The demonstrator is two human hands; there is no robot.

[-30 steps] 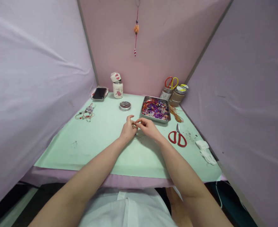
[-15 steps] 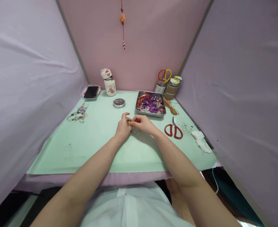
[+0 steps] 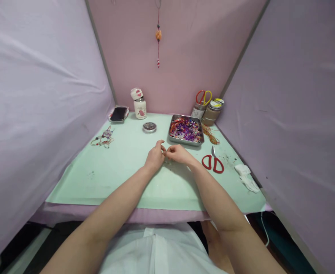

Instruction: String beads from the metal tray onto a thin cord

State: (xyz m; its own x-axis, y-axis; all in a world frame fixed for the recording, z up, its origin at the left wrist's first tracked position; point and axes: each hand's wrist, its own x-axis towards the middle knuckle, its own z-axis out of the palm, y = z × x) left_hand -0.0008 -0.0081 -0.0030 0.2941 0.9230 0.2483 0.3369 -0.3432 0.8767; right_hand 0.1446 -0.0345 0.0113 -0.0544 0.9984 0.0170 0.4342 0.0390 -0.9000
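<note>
My left hand and my right hand meet over the middle of the green-covered table. The fingertips of both pinch together at one spot, with the left index finger raised. What lies between them is too small to make out. Something thin and pale, like a bit of cord, shows faintly on the table just under the right fingers. Beyond my right hand is a metal tray full of purple, red and orange beads. Red-handled scissors lie to its right, near my right forearm.
A round clear case, a white bottle and a phone sit further back. Beaded strings lie at left. Jars, orange cords and a crumpled white cloth line the right. A beaded pendant hangs behind.
The camera view has shifted, so everything appears a little further right and lower. Both hands stay pinched together at about the same place over the table.
</note>
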